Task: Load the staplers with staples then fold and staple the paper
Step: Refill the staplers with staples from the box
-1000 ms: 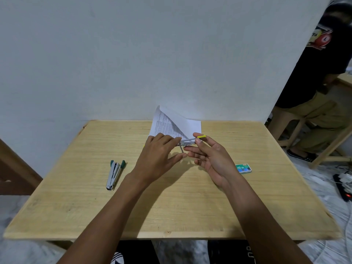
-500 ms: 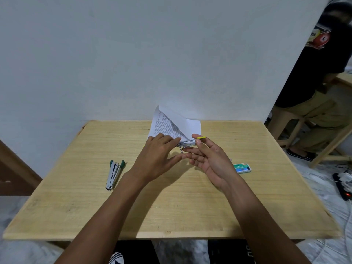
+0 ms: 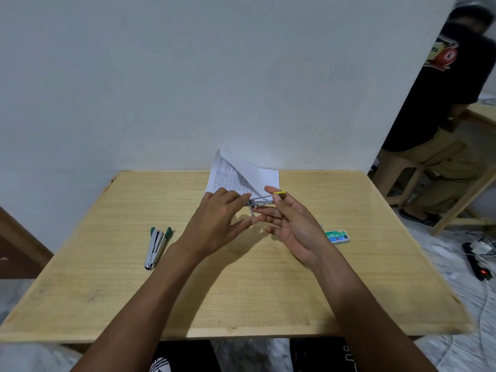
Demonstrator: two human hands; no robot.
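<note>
I have the yellow stapler (image 3: 261, 200) up off the table (image 3: 112, 296), held between both hands. My right hand (image 3: 292, 226) pinches its yellow tail end between thumb and forefinger, with the other fingers spread loose below. My left hand (image 3: 214, 221) lies fingers-first on the metal nose end, but its back faces the camera, so I cannot tell whether it pinches there or only steadies. I judge the stapler light, rigid and slick on its plated parts. It looks sprung open at a narrow angle, so I would hold it by the plastic tail and the side walls of the channel, clear of the spring and the nose. A staple strip, by contrast, should be brittle and want a gentle two-finger hold. The paper (image 3: 241, 175) stands just beyond the grip, half folded, thin and floppy. The green stapler (image 3: 155, 247) lies well off to the left of the grip, and the staple box (image 3: 337, 235) lies near on the right, partly behind my wrist. My left fingers hide the magazine, so I cannot see whether staples are in. A small rod hangs below the nose, too small to identify.
</note>
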